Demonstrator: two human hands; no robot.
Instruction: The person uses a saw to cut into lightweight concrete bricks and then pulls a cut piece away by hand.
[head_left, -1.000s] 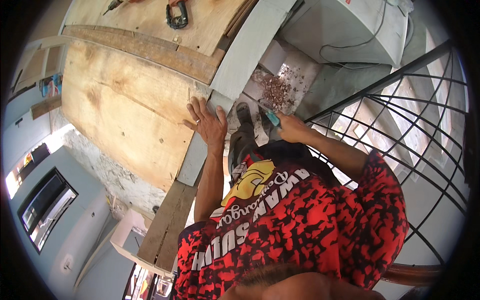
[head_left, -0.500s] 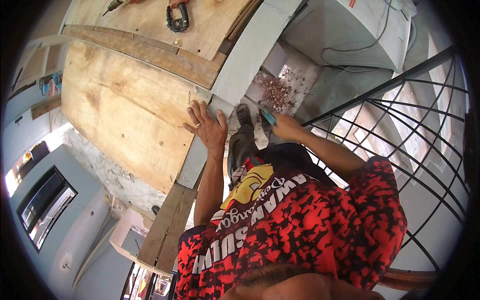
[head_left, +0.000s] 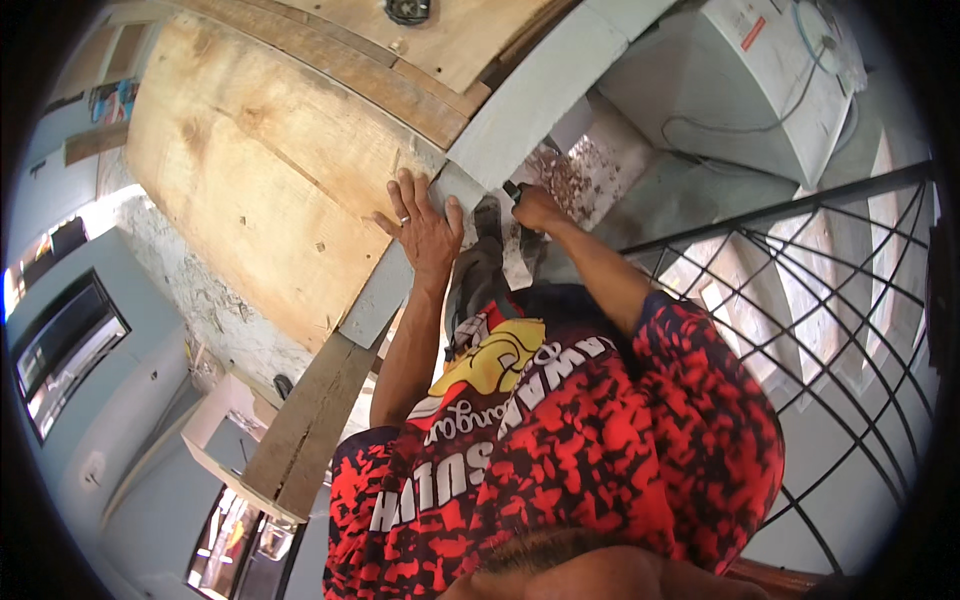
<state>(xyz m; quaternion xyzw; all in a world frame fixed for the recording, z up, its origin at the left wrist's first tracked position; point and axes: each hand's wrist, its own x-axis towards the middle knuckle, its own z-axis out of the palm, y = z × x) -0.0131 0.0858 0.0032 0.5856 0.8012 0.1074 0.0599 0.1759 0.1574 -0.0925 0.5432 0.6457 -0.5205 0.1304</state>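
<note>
My left hand [head_left: 425, 228] rests with fingers spread at the edge of a plywood sheet [head_left: 240, 170], its thumb near a short grey board piece [head_left: 462, 184]. A ring shows on one finger. My right hand [head_left: 540, 208] is closed on a hand tool [head_left: 513, 190] whose handle looks dark here and teal earlier, right beside that grey piece. The tool's working end is too small to make out. A long pale grey board [head_left: 530, 80] runs from there up to the right. My feet in dark footwear show below the boards, partly hidden by my right hand.
At the top lies part of a power tool [head_left: 408, 12] on plywood. Reddish rubble [head_left: 570, 172] covers floor beyond my feet. A large grey box [head_left: 740, 90] with cables stands upper right. A black metal railing [head_left: 780, 200] borders stairs on my right. A wooden plank [head_left: 290, 440] extends lower left.
The view has shifted. My right hand has moved up and left with the tool, closer to the grey board. My left hand stays spread at the plywood edge.
</note>
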